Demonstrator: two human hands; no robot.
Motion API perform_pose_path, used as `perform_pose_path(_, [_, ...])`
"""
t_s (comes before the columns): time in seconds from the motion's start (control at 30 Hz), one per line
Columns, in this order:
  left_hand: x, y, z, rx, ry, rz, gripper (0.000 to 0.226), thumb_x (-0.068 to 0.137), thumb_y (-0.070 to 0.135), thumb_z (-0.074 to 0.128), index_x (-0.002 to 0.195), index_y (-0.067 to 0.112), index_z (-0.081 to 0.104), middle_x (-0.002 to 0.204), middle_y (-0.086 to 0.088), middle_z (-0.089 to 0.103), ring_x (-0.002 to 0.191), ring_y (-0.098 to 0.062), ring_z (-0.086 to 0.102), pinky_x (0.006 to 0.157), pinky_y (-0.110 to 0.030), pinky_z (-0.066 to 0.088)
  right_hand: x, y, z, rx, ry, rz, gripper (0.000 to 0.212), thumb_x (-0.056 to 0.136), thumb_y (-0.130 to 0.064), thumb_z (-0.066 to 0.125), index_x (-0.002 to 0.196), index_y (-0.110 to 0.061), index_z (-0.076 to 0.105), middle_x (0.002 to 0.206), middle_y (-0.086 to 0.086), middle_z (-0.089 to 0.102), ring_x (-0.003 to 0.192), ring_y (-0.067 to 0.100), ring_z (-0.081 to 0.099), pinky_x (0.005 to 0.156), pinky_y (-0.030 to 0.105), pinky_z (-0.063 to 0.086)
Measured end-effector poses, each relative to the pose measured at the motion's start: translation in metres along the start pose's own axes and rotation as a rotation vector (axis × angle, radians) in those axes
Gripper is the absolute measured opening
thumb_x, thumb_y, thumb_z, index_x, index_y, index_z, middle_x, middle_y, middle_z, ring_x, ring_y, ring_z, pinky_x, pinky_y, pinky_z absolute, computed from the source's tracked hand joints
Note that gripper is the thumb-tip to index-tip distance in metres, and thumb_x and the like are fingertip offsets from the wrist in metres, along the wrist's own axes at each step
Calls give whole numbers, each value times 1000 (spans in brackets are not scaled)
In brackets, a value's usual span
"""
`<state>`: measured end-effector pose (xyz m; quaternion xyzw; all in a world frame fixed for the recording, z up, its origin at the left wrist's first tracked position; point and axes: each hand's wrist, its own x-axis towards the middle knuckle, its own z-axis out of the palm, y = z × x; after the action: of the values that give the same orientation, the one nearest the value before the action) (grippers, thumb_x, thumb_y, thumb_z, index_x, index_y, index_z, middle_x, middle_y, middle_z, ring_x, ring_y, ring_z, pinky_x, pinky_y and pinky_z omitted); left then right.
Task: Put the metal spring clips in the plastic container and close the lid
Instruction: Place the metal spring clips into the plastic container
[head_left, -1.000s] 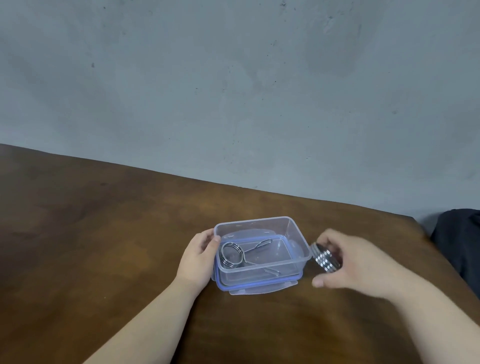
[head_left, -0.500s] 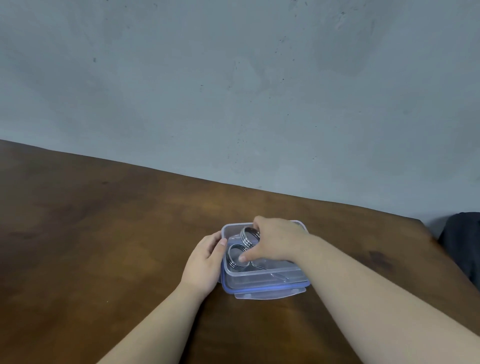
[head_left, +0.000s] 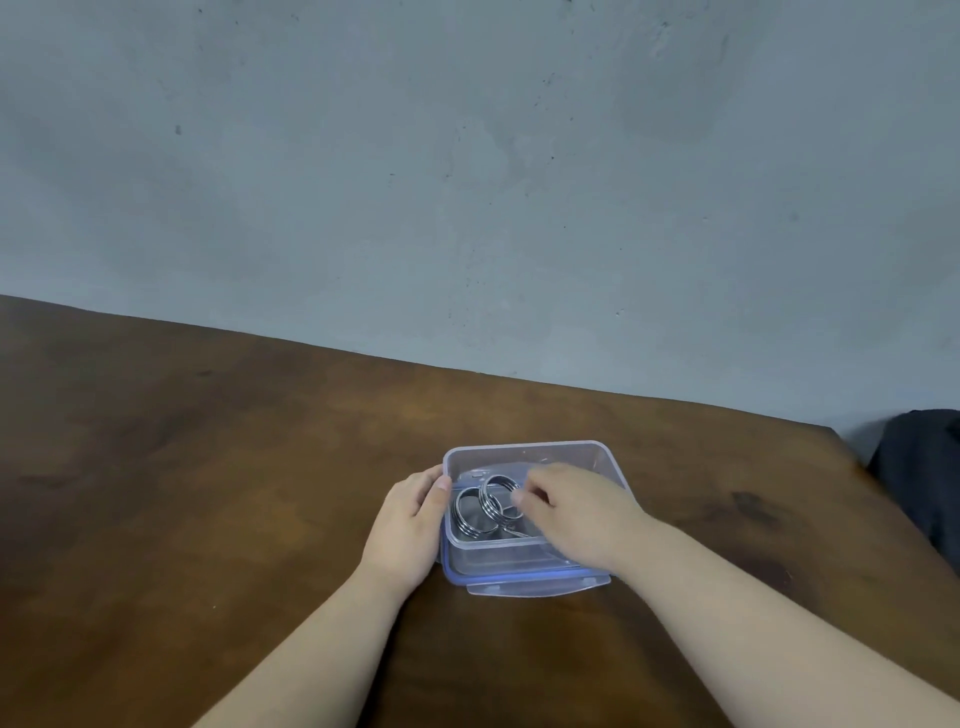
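A clear plastic container (head_left: 524, 446) stands open on the brown table, resting on its blue-rimmed lid (head_left: 519, 590). Two coiled metal spring clips lie inside at the left end. The first clip (head_left: 466, 519) is against the left wall. The second clip (head_left: 496, 500) leans on it. My left hand (head_left: 410, 519) grips the container's left wall, thumb on the rim. My right hand (head_left: 582, 514) reaches into the container from the right, fingertips pinched at the second clip's right edge. It hides the clips' handles.
The wooden table (head_left: 208, 467) runs up to a grey wall at the back. A dark fabric object (head_left: 919, 467) sits past the table's right edge.
My right hand carried the second clip from the right of the container into it and lowered it onto the first clip. The left hand stayed on the container wall.
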<state>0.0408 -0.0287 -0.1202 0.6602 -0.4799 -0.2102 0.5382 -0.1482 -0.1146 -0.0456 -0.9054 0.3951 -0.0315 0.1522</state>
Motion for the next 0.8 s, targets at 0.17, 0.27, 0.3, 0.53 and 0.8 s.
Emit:
perform_pose_path(0.17, [-5,-3,-5,-95,-68,-60,47,107,33,32,103,55,73,109,21,76,110,1,64,98,-22,46,-38,-1,8,-176,-47,-121,27,97,-49,52,87,-24,55,91,-5,58,87,20,55,70,36,39])
perform_pose_path(0.27, [-6,-8,-7,-111,-25,-162,46,89,30,34,109,40,74,130,7,67,135,-12,49,113,-33,34,-40,3,13,-234,-58,-135,12,101,-19,47,101,-17,59,104,5,60,96,28,57,66,35,34])
perform_pose_path(0.3, [-7,-8,-7,-71,-35,-176,49,83,22,36,115,32,73,136,2,62,142,-14,39,114,-30,27,-41,4,11,-232,-55,-131,12,100,-15,48,101,-17,59,100,4,57,91,27,54,63,35,33])
perform_pose_path(0.53, [-27,-10,-4,488,-396,112,79,69,52,61,145,39,47,159,16,25,153,-15,-4,123,-39,3,-53,17,-15,-187,15,-97,20,97,-6,51,92,-25,52,92,-4,47,81,21,47,60,33,34])
perform_pose_path(0.8, [-44,2,4,849,-371,756,25,96,41,52,104,34,75,99,21,75,95,-4,69,117,-35,20,-55,36,-37,-176,38,-15,18,99,-11,50,83,-20,47,89,-1,49,77,23,48,56,31,34])
